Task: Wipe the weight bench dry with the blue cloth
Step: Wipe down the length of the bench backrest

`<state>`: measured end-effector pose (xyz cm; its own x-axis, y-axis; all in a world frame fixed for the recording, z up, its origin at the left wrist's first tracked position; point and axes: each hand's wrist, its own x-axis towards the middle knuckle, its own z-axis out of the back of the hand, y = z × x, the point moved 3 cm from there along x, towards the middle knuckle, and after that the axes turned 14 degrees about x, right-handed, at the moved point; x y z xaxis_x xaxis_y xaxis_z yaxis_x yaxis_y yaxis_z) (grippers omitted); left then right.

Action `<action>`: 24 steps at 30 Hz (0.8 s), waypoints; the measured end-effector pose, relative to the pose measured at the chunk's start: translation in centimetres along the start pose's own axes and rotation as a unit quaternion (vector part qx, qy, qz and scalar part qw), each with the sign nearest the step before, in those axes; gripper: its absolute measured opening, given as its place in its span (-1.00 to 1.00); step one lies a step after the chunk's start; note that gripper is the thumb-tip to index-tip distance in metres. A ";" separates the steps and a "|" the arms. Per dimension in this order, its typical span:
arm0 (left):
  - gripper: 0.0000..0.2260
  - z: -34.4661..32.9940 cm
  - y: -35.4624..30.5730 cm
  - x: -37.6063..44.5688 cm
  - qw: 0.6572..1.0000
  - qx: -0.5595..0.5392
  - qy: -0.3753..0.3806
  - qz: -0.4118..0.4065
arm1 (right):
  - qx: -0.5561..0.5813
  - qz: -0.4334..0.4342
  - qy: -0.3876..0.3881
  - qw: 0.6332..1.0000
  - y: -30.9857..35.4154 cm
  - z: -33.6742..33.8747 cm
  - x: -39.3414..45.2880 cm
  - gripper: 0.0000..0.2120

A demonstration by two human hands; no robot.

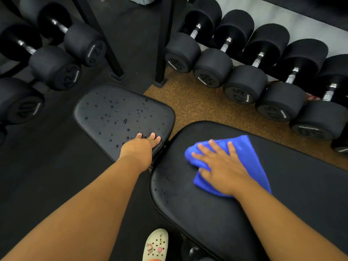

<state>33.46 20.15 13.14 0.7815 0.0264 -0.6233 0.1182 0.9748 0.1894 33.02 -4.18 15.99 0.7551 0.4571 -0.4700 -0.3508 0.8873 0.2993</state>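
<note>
The black weight bench has two pads. Its smaller seat pad (116, 112) is dotted with many water drops. The long back pad (216, 210) carries a few drops near its left edge. My right hand (220, 166) lies flat with fingers spread on the crumpled blue cloth (244, 147), pressing it onto the back pad. My left hand (143, 146) rests on the near right corner of the seat pad, fingers together and laid over the wet surface, holding nothing.
Racks of black dumbbells (244, 83) run along the right and the left (52, 68). Two rack legs (162, 76) stand on the floor beyond the seat pad. My white clog (155, 245) is on the black floor mat below.
</note>
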 end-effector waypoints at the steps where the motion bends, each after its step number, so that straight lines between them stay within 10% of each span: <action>1: -0.19 0.0 -0.1 0.0 1.000 0.002 0.002 0.000 | -0.003 -0.040 -0.022 0.999 -0.5 0.5 0.9 -0.50; 5: -0.20 0.0 -0.2 -0.1 1.000 0.007 -0.002 0.000 | 0.002 -0.092 -0.035 0.995 1.3 0.1 5.3 -0.47; 14: -0.18 0.3 -0.5 -0.3 1.000 -0.007 0.017 0.012 | 0.004 0.098 0.047 0.994 3.6 -1.7 2.6 -0.49; 24: -0.20 0.6 -0.8 -0.5 1.000 0.017 0.010 0.004 | -0.012 -0.119 -0.047 0.992 -0.5 2.0 9.8 -0.45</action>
<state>33.29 19.24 13.74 0.7700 0.0382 -0.6369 0.1338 0.9664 0.2197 41.67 -0.28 12.93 0.8660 0.2277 -0.4452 -0.1684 0.9711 0.1691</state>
